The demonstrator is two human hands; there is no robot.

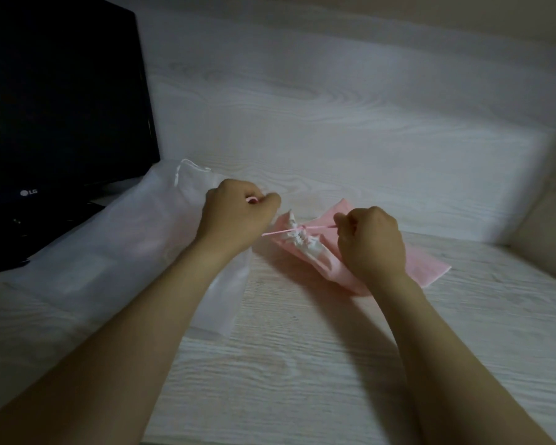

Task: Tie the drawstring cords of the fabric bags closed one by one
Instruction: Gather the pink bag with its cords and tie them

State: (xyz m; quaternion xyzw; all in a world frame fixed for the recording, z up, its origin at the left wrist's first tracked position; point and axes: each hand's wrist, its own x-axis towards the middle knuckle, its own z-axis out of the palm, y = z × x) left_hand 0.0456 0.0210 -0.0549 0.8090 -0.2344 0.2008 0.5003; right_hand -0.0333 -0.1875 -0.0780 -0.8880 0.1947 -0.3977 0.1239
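Observation:
A pink fabric bag (427,268) lies on the pale wood table, its gathered white mouth (302,242) bunched between my hands. A thin pink drawstring cord (280,232) runs taut across that mouth, with a knot at the gather. My left hand (238,216) grips one cord end in a fist, a small pink loop showing at its fingers. My right hand (369,242) pinches the other end. A large translucent white drawstring bag (109,245) lies flat to the left, partly under my left forearm, its white cord (182,170) at the far end.
A black LG monitor (61,107) stands at the far left, its base by the white bag. The wood-grain table (302,364) meets a matching back wall (334,107). A beige side panel (552,213) closes the right.

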